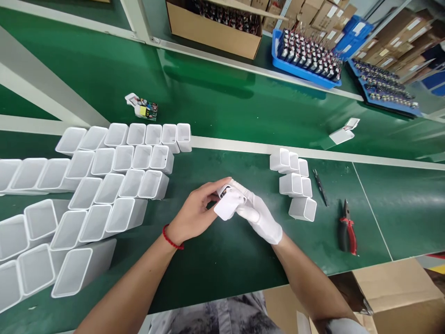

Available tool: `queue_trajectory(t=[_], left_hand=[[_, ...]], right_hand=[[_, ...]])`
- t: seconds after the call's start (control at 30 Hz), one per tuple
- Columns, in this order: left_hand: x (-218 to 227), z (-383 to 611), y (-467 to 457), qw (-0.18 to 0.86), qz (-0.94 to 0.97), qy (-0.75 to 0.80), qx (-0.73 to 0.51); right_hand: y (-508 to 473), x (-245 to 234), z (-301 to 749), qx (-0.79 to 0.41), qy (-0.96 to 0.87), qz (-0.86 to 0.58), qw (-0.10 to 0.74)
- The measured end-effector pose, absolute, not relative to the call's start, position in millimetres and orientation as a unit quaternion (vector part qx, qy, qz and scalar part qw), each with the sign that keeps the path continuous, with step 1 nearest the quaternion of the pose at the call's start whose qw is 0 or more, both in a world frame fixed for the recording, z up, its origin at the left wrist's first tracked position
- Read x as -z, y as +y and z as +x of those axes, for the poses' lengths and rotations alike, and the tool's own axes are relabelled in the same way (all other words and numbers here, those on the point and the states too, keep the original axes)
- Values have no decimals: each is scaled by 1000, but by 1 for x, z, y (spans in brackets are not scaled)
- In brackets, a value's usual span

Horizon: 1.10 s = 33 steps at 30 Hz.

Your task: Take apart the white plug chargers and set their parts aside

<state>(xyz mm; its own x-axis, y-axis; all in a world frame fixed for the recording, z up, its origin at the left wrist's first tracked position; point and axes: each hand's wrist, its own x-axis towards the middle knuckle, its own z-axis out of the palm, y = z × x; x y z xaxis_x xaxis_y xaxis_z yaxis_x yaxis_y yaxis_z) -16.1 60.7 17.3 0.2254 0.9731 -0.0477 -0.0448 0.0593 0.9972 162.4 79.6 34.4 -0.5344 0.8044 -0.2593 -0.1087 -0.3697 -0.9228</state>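
Both my hands meet over the green bench around one white charger housing [228,204] with metal prongs on its upper face. My bare left hand [194,211], a red cord at its wrist, curls its fingers over the housing's far side. My right hand [259,215] wears a white glove and grips the housing from the right, thumb along the near edge. Several empty white shells [114,185] lie in rows to the left. A small cluster of white shells [295,185] stands just right of my hands.
Red-handled pliers [347,229] and a thin dark tool [320,186] lie at the right. A circuit board [144,108] and a white part [344,132] rest beyond the white divider strip. Blue trays [306,69] and cardboard boxes [215,28] line the back; another box [392,287] sits near right.
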Motion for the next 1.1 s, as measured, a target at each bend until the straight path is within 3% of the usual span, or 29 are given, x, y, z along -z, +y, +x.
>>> queue_trajectory(t=[0.3,0.57,1.1], left_hand=[[-17,-14,57,595,502,421,-465],[-22,-20,61,658,492,419,-387],[-15,-12,50,632,512,414,-409]], right_hand=[[79,-20,163,-743,-457,-386,299],[77,-20,165,-736,-444,-407,308],[68,-14,172,-736,-444,-398,322]])
